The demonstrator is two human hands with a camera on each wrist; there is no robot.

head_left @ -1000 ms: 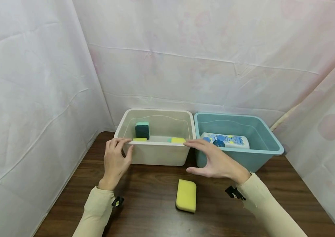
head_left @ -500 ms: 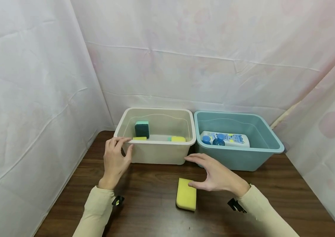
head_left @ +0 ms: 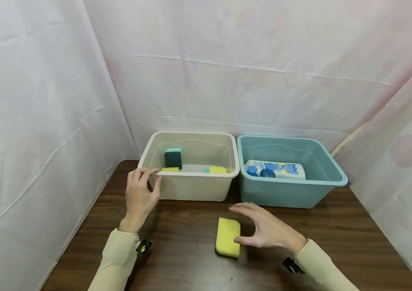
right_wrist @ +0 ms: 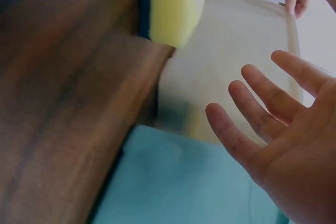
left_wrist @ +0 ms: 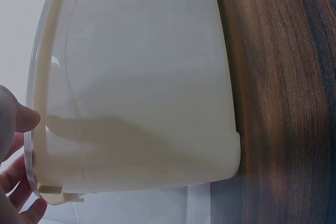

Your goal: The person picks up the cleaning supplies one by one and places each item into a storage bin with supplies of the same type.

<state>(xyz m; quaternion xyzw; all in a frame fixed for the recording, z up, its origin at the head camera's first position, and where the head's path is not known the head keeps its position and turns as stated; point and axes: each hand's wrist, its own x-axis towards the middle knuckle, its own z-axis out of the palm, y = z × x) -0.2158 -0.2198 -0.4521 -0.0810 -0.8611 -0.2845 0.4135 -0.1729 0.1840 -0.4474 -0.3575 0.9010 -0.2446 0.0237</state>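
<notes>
In the head view my left hand (head_left: 140, 200) grips the front left corner of the cream plastic bin (head_left: 193, 189); the left wrist view has its thumb and fingers about the rim (left_wrist: 44, 77). A yellow sponge (head_left: 227, 237) lies flat on the table in front of that bin, a dark layer along its lower edge. My right hand (head_left: 269, 228) hovers at the sponge's right side with thumb and fingers spread apart. It holds nothing. The right wrist view shows its straight fingers (right_wrist: 262, 108) near the sponge (right_wrist: 173, 9).
Inside the cream bin are a dark green sponge (head_left: 173, 158) standing upright and two yellow sponges, partly hidden by the front wall. Beside it stands a blue bin (head_left: 282, 194) holding a white bottle (head_left: 289, 170) and blue-capped bottles (head_left: 268, 170). Pale curtains (head_left: 206, 81) hang behind the wooden table (head_left: 184, 242).
My right hand has left the cream bin's front right rim and moved down towards the yellow sponge, its fingers still spread. The left hand stays on the bin.
</notes>
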